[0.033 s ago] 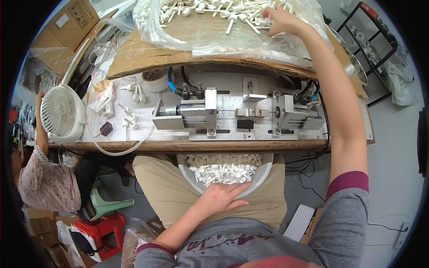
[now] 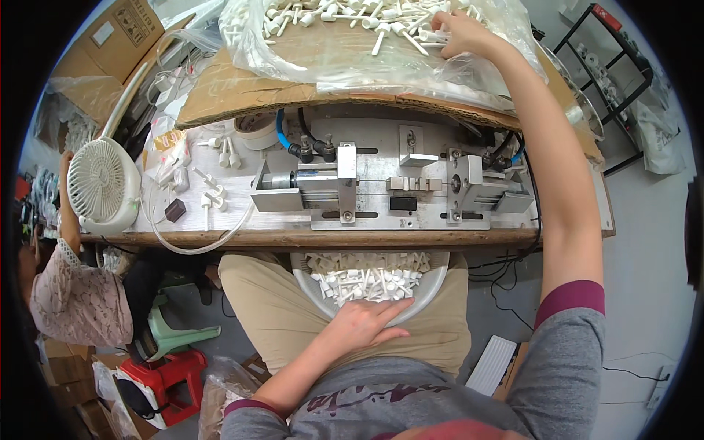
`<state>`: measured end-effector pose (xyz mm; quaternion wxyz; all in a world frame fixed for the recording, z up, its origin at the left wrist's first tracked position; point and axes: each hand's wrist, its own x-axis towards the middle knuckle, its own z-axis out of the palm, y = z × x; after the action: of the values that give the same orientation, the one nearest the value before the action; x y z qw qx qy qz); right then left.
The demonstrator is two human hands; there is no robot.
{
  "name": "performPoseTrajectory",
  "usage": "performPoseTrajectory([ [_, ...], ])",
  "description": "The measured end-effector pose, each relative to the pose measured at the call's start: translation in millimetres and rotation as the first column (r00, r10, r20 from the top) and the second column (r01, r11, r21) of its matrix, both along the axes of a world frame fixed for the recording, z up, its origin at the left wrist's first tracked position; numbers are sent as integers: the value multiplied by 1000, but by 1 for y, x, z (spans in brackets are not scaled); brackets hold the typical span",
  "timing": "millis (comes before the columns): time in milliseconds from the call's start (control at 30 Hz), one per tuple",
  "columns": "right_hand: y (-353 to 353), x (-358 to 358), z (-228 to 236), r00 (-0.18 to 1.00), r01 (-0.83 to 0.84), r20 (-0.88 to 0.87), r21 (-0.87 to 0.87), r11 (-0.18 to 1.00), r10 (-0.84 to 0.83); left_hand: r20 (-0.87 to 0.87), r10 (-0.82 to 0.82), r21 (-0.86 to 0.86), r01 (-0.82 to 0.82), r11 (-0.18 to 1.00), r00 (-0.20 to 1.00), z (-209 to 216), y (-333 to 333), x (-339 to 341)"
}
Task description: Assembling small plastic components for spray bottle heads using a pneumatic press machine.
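Nearest, the left hand [image 2: 364,323] lies over the near rim of a pale bowl [image 2: 302,284] in the lap, palm down, thumb and forefinger apart, gripping nothing that shows. Inside the bowl sit small white pieces [image 2: 374,282], stubby heads on thin stems, lying every which way. They look like hard moulded plastic: light, stiff and probably a little slippery, so a soft fingertip pinch should be enough.

Beyond the bowl, the tabletop [image 2: 411,239] carries a metal fixture [image 2: 346,183] with a few loose stemmed parts [image 2: 213,196] to its left. These would be best taken by the broad head; the slender stem is likely the weak spot if bent sideways.

Farther off, cardboard [image 2: 242,95] bears a clear plastic sheet [image 2: 308,67], and on it spreads a heap of white stemmed pieces [image 2: 345,13]. The right hand [image 2: 463,34] reaches into the heap's right side, fingers bent down among the pieces; whether they pinch one I cannot tell. Stems cross there, so a piece lifted by its head may drag neighbours along
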<state>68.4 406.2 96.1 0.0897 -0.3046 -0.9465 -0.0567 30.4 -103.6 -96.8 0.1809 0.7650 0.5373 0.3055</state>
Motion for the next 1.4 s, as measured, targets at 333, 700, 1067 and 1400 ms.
performPoseTrajectory([
  [333, -119, -16, 22, 893, -444, -86, -9, 896, 442, -21, -54, -78, 52, 996, 998, -13, 2, 8],
  [700, -153, -36, 53, 929, -369, 56, 49, 928, 367, 62, -51, -68, 55, 996, 997, -24, -12, 5],
  [1067, -145, 20, 73, 777, -85, -625, -215, 973, -70, 72, -33, -86, 39, 996, 997, 19, 9, -16],
  [1400, -298, 76, -3, 382, -679, -867, -498, 540, -320, 722, 171, 192, -431, 882, 671, 125, 64, -30],
])
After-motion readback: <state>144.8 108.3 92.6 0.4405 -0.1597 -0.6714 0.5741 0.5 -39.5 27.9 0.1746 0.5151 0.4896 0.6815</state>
